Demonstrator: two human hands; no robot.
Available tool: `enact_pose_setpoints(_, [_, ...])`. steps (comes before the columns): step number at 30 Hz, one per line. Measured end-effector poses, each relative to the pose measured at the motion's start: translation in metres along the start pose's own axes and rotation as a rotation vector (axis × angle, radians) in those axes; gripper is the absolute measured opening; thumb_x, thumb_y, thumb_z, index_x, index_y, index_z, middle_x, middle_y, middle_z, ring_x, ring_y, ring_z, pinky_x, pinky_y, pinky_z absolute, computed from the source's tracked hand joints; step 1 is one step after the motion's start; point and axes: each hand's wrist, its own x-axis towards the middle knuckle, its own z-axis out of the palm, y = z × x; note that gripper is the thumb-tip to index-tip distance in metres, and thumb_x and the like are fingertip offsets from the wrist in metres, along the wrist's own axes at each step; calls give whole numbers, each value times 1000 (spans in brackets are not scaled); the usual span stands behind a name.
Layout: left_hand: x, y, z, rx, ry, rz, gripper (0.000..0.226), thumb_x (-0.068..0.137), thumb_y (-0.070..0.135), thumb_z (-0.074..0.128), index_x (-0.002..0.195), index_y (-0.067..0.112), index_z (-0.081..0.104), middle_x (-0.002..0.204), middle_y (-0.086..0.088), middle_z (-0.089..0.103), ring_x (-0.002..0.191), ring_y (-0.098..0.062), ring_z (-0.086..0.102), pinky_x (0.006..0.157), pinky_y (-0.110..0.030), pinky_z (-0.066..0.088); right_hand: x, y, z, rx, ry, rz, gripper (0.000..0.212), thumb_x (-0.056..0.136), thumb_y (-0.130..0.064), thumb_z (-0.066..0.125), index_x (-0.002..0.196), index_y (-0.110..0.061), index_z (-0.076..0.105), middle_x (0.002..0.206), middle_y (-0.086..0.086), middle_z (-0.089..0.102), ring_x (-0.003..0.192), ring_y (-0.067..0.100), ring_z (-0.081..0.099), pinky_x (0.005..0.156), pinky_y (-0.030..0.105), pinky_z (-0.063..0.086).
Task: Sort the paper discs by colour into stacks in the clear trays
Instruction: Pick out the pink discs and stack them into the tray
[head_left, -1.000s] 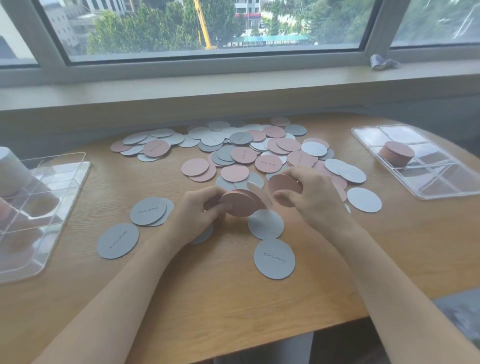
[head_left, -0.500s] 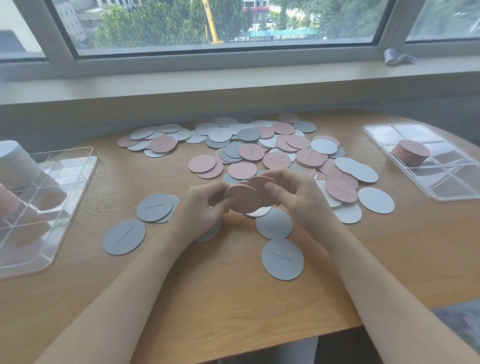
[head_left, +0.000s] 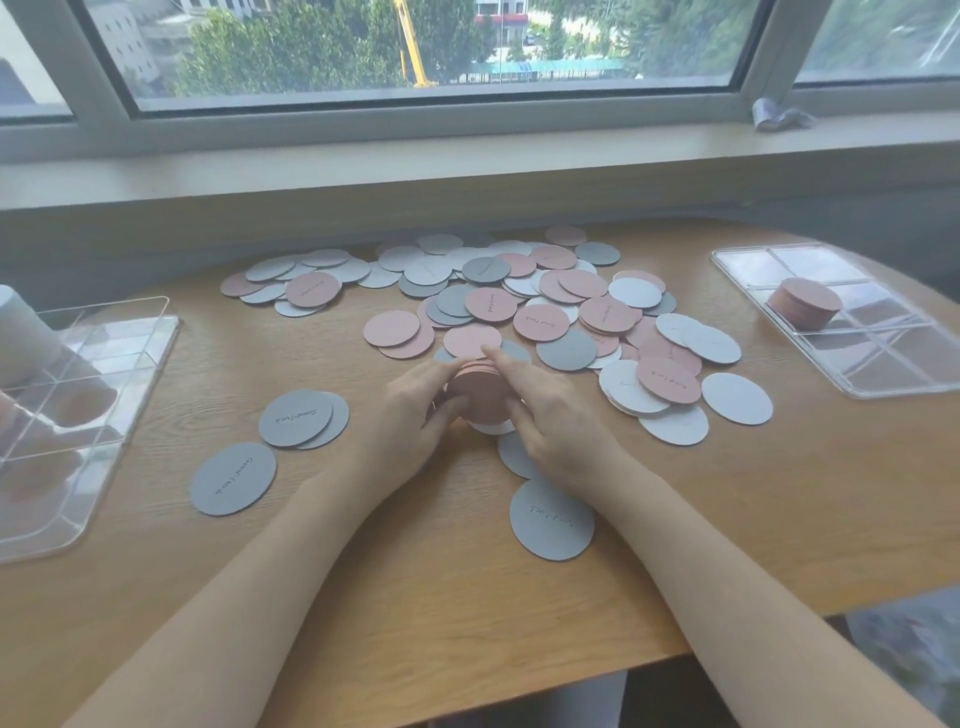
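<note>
The left hand (head_left: 410, 410) curls its fingers (head_left: 441, 415) round the near-left edge of a small stack of pink discs (head_left: 480, 392), and the right hand (head_left: 550, 421) closes on the stack from the other side, its forefinger stretched over the top edge. Both hands hold the stack between them, low over the counter (head_left: 415, 597); its flat faces tilt toward the camera, so its short axis leans up and back. Beyond the hands lies a loose spread of pink, grey and white discs (head_left: 519, 296), with a few grey discs (head_left: 234, 478) nearer. At far right a clear tray (head_left: 883, 374) holds a pink stack (head_left: 805, 304); another clear tray (head_left: 130, 395) sits at left.
</note>
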Motion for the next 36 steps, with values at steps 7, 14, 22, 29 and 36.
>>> enact_pose_setpoints(7, [-2, -2, 0, -34, -3, -116, 13, 95, 19, 66, 107, 25, 65, 92, 15, 69, 83, -12, 63, 79, -34, 51, -6, 26, -42, -205, 310, 209, 40, 91, -28, 57, 130, -18, 61, 116, 4, 62, 107, 27, 57, 92, 44, 45])
enact_pose_setpoints(14, [-1, -1, -1, -43, 9, -110, 11, 94, 18, 67, 105, 21, 67, 90, 15, 68, 83, -11, 63, 79, -34, 50, -37, 66, -87, -447, 133, 710, 48, 87, -50, 64, 126, -20, 59, 127, 7, 53, 123, 27, 46, 101, 41, 34])
enact_pose_setpoints(22, [-2, -3, -1, -66, 12, -104, 11, 94, 19, 68, 105, 20, 68, 92, 11, 70, 84, -14, 66, 79, -41, 53, -34, 62, -92, -505, 487, 541, 25, 98, -30, 49, 89, -15, 67, 84, 12, 68, 76, 35, 54, 67, 36, 38])
enact_pose_setpoints(29, [0, -2, -2, -108, 30, -113, 12, 91, 12, 71, 103, 16, 71, 91, 11, 73, 88, -11, 67, 75, -32, 50, -5, 4, -62, 207, 373, 308, 12, 95, -23, 63, 98, -25, 75, 85, -17, 71, 81, -1, 64, 75, 17, 48])
enact_pose_setpoints(36, [1, -2, -2, -95, 79, -130, 22, 88, 10, 73, 109, 16, 71, 97, 7, 73, 89, -4, 66, 72, -13, 47, 1, -9, -20, 318, 144, 207, 18, 97, -26, 57, 104, -34, 72, 88, -9, 74, 86, 17, 69, 83, 44, 53])
